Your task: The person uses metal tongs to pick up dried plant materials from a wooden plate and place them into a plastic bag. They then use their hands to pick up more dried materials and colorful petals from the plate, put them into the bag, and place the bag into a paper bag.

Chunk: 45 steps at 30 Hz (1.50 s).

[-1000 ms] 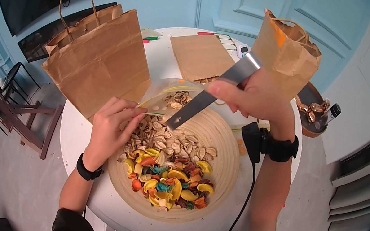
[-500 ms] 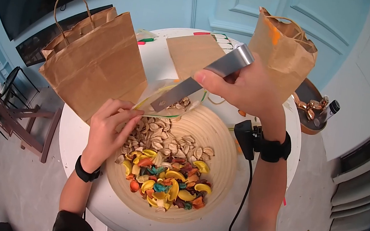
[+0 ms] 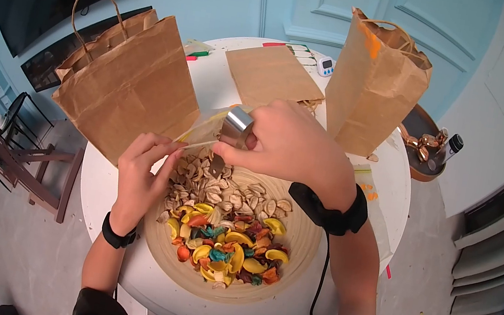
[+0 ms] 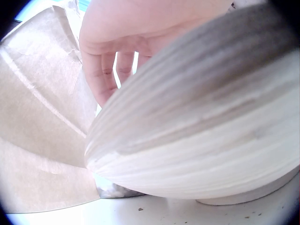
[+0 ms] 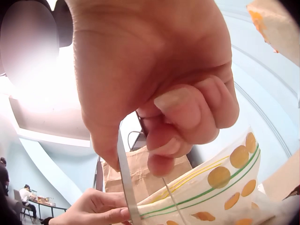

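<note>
My right hand grips metal tongs near their bent end, tips pointing down. Both tong arms show in the right wrist view, straddling the edge of a clear zip bag with orange spots and a green-and-yellow seal. My left hand pinches the bag's rim between thumb and fingers, at the left side of a round wooden bowl. Pale dried pods fill the bowl's far part, and coloured dried petals lie in the near part. In the left wrist view the bowl's outer wall hides the fingertips.
Upright paper bags stand at left and right. A flat paper bag lies at the back, near a small white timer. A second zip bag lies right of the bowl. A cable trails from my right wrist.
My right hand has moved left and down with the tongs, first lifting them over the bag, then turning them steeply downward close to the left hand. The left hand keeps pinching the bag's rim.
</note>
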Motion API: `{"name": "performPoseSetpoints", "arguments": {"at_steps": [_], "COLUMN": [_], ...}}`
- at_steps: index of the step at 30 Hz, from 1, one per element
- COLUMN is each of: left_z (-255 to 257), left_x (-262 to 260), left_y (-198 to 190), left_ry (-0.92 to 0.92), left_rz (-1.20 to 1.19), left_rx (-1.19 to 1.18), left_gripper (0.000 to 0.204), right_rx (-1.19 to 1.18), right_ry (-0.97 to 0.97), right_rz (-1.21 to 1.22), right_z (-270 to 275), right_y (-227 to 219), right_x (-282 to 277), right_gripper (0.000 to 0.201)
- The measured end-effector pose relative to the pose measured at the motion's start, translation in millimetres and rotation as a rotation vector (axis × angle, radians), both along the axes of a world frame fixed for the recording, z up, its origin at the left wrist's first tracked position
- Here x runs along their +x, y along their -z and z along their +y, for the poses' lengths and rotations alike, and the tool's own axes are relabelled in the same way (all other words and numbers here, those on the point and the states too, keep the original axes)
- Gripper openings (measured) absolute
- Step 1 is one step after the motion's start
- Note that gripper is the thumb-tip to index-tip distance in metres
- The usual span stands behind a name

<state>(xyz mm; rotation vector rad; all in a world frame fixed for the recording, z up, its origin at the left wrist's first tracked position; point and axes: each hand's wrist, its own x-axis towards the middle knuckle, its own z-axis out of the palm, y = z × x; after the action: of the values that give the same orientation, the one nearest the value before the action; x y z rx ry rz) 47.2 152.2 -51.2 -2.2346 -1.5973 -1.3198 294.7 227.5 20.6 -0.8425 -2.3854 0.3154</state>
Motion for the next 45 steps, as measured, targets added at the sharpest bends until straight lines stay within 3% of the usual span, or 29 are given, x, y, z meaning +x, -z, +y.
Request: {"name": "performPoseSetpoints", "arguments": {"at_steps": [9, 12, 21, 27, 33, 45], "left_z": [0.9, 0.3, 0.7, 1.5, 0.8, 0.8], "left_x": [1.0, 0.3, 2.1, 2.1, 1.8, 2.0], "left_y": [-1.2, -2.1, -2.0, -1.3, -1.5, -1.3], "left_ry": [0.004, 0.008, 0.006, 0.005, 0.005, 0.008], "left_rz": [0.003, 0.022, 0.024, 0.026, 0.032, 0.039], "left_rx": [0.024, 0.021, 0.026, 0.032, 0.014, 0.022], "left_gripper": [0.014, 0.013, 0.013, 0.014, 0.014, 0.014], "right_rx": [0.087, -0.115, -0.218, -0.288, -0.204, -0.061], "right_ry": [0.154, 0.230, 0.117, 0.023, 0.020, -0.058], "right_rz": [-0.070, -0.133, -0.047, 0.030, -0.080, 0.022], "right_z": [11.3, 7.5, 31.0, 28.5, 23.5, 11.5], "right_y": [6.8, -8.7, 12.4, 17.2, 18.1, 27.6], "right_x": [3.5, 7.8, 10.2, 2.4, -4.2, -21.5], "right_gripper": [0.074, 0.059, 0.075, 0.076, 0.072, 0.074]}}
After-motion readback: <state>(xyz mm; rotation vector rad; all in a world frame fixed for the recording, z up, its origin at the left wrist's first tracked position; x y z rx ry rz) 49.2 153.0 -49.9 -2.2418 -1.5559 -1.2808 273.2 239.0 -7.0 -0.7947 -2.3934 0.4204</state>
